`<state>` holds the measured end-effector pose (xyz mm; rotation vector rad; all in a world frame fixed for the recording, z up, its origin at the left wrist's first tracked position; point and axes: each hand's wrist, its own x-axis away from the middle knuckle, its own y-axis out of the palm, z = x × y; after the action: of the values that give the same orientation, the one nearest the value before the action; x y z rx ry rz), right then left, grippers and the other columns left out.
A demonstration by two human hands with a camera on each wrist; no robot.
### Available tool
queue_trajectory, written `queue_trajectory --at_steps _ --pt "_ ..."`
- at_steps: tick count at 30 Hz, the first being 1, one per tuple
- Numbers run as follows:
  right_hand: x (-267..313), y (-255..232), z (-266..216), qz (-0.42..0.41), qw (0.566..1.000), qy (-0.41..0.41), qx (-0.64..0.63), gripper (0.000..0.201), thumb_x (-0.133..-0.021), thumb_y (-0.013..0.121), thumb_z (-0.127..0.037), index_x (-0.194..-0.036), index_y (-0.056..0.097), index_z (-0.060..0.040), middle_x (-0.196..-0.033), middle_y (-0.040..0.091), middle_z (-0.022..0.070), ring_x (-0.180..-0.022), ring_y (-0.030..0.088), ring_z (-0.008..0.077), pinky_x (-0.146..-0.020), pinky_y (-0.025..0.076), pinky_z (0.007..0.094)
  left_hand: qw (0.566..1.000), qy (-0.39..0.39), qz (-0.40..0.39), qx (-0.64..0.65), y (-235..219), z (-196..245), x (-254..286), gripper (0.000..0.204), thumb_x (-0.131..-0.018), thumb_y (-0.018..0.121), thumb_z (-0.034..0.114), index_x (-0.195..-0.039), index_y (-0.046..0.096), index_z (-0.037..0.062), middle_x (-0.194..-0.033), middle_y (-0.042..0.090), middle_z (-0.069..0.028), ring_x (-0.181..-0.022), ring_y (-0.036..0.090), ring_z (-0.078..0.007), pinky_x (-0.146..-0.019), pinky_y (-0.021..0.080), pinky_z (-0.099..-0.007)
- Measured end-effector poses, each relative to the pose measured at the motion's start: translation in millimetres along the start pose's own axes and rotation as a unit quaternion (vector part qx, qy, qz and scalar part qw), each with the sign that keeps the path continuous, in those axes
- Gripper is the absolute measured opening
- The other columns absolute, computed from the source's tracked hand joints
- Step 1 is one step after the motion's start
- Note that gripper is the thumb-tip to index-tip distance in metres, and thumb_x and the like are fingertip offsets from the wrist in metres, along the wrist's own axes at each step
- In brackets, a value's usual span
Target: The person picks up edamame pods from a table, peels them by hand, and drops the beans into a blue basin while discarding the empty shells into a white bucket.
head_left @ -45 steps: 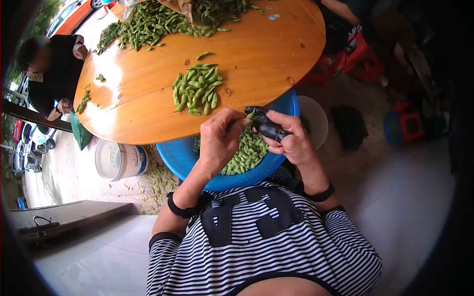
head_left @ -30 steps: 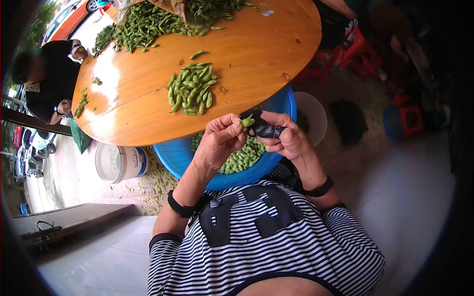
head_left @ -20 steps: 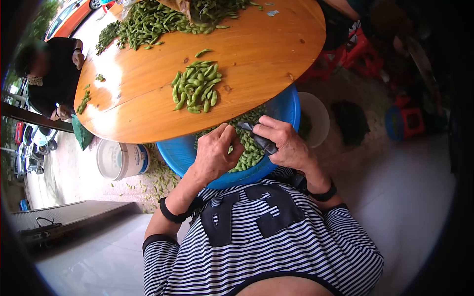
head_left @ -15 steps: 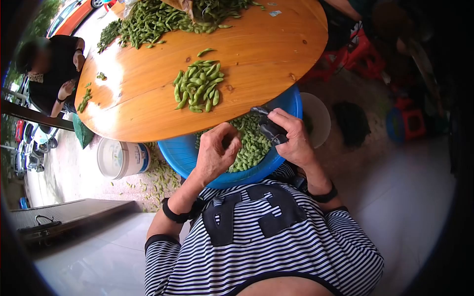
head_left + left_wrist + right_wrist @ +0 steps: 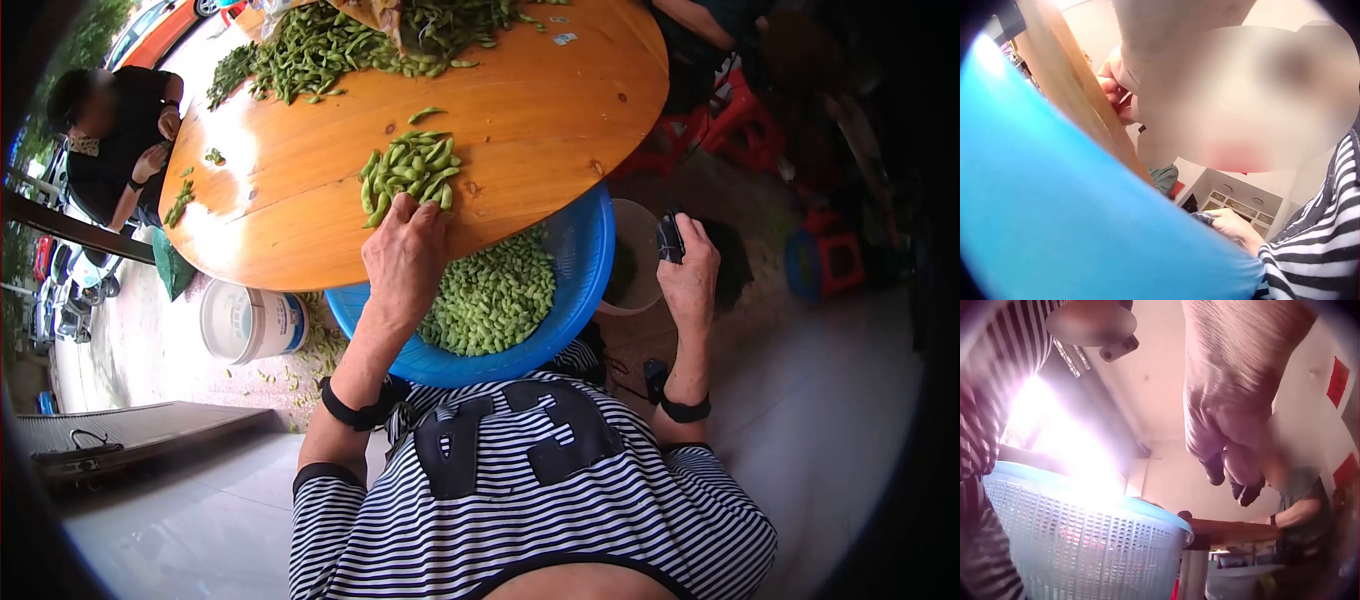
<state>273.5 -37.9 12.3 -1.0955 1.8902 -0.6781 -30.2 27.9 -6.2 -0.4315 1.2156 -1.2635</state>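
My left hand [image 5: 405,250] reaches over the table's near edge. Its bent fingers touch the near side of a small pile of green soybean pods [image 5: 405,165]; whether they pinch a pod I cannot tell. In the left wrist view the left hand [image 5: 1116,84] shows beside the table edge. Off to the right, my right hand [image 5: 690,275] hangs over a pale bucket [image 5: 640,285], with black coverings [image 5: 670,238] on its thumb and finger. The right wrist view has its fingers hanging loosely, holding nothing. Between the arms sits a blue plastic basket [image 5: 590,290] of shelled green beans [image 5: 490,300].
A large heap of pods [image 5: 320,50] lies at the back of the wooden table [image 5: 540,130]. Another person [image 5: 125,130] sits at its left side. A white bucket [image 5: 240,320] stands at lower left, near scattered pods on the floor. Red stools [image 5: 740,130] are at right.
My left hand has gone from above the basket forward to the small pod pile. The right hand has swung right, away from the basket to the pale bucket. The pod held earlier no longer shows.
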Motion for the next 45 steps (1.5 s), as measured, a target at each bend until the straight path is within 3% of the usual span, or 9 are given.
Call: queue_trajectory --at_steps 5,10,12,15,28,34,37,39,45 --pt "1 24 -25 -0.086 0.975 -0.072 -0.194 0.036 -0.071 0.053 0.009 -0.105 0.061 0.0027 -0.08 0.059 0.0141 -0.073 0.059 0.0261 -0.065 0.046 0.0296 0.997 0.026 0.041 0.055 1 5 1 0.009 -0.082 0.066 0.01 -0.09 0.064 0.0064 -0.085 0.058 -0.0085 -0.071 0.062 -0.0279 -0.061 0.05 -0.0379" --pt "6 49 -62 -0.318 0.83 0.052 -0.454 0.045 -0.074 0.043 0.01 -0.115 0.061 0.0021 -0.072 0.052 -0.0028 -0.061 0.044 0.004 -0.055 0.038 0.0183 0.972 -0.003 -0.042 0.231 -2 18 9 0.014 -0.08 0.067 0.0 -0.092 0.061 0.0029 -0.083 0.06 -0.0063 -0.066 0.06 -0.0197 -0.059 0.049 -0.0317" --pt "7 52 -78 -0.33 0.753 0.122 -0.556 0.038 -0.076 0.042 0.01 -0.108 0.062 0.004 -0.068 0.048 -0.003 -0.056 0.041 0.0029 -0.048 0.034 0.0182 0.835 -0.141 -0.15 0.511 0 19 14 0.01 -0.085 0.066 -0.001 -0.094 0.062 0.0023 -0.079 0.064 -0.0023 -0.064 0.056 -0.0084 -0.059 0.046 -0.023" --pt "7 52 -80 -0.364 0.691 0.149 -0.606 0.032 -0.078 0.04 0.009 -0.101 0.061 0.0052 -0.065 0.045 -0.0031 -0.052 0.037 0.0027 -0.042 0.029 0.0186 0.744 -0.187 -0.18 0.616 0 25 18 0.011 -0.089 0.062 0.0 -0.1 0.059 -0.0011 -0.082 0.061 0.0007 -0.069 0.054 -0.0051 -0.061 0.048 -0.022" --pt "10 51 -71 -0.381 0.697 0.147 -0.59 0.033 -0.075 0.039 0.006 -0.099 0.061 0.0073 -0.064 0.044 -0.0017 -0.052 0.036 0.003 -0.042 0.027 0.0193 0.766 -0.176 -0.125 0.605 3 33 30 0.007 -0.091 0.059 0.0 -0.098 0.06 -0.0018 -0.08 0.061 -0.0024 -0.065 0.053 -0.0067 -0.058 0.045 -0.0214" --pt "13 58 -61 -0.397 0.548 0.145 -0.721 0.033 -0.076 0.043 -0.002 -0.101 0.062 0.0059 -0.065 0.044 -0.0024 -0.052 0.035 0.0021 -0.043 0.027 0.0175 0.399 -0.238 -0.256 0.848 14 20 28 0.013 -0.087 0.064 0.002 -0.099 0.064 0.0007 -0.083 0.065 -0.0082 -0.059 0.052 -0.012 -0.054 0.041 -0.0217" --pt "12 57 -59 -0.413 0.522 0.145 -0.732 0.034 -0.077 0.044 -0.003 -0.104 0.063 0.0047 -0.066 0.044 -0.0028 -0.052 0.035 0.0013 -0.042 0.027 0.0175 0.445 -0.245 -0.245 0.826 9 23 27 0.011 -0.087 0.065 0.004 -0.098 0.064 0.0021 -0.081 0.065 -0.007 -0.06 0.052 -0.0112 -0.054 0.04 -0.0211" --pt "13 52 -65 -0.367 0.652 0.102 -0.656 0.036 -0.076 0.045 -0.001 -0.106 0.063 0.0042 -0.069 0.047 -0.0025 -0.056 0.04 0.0024 -0.047 0.032 0.0172 0.489 -0.253 -0.229 0.802 5 29 29 0.01 -0.087 0.066 0.004 -0.097 0.064 0.0028 -0.081 0.064 -0.0058 -0.06 0.052 -0.0102 -0.053 0.041 -0.0211" --pt "19 45 -80 -0.32 0.801 0.014 -0.506 0.035 -0.072 0.047 0.011 -0.105 0.059 0.0071 -0.081 0.052 0.0016 -0.071 0.048 0.0098 -0.063 0.039 0.0214 0.865 -0.117 -0.115 0.473 10 29 35 0.018 -0.081 0.073 0.004 -0.094 0.061 -0.0028 -0.072 0.062 -0.002 -0.064 0.057 -0.0074 -0.055 0.046 -0.0244"
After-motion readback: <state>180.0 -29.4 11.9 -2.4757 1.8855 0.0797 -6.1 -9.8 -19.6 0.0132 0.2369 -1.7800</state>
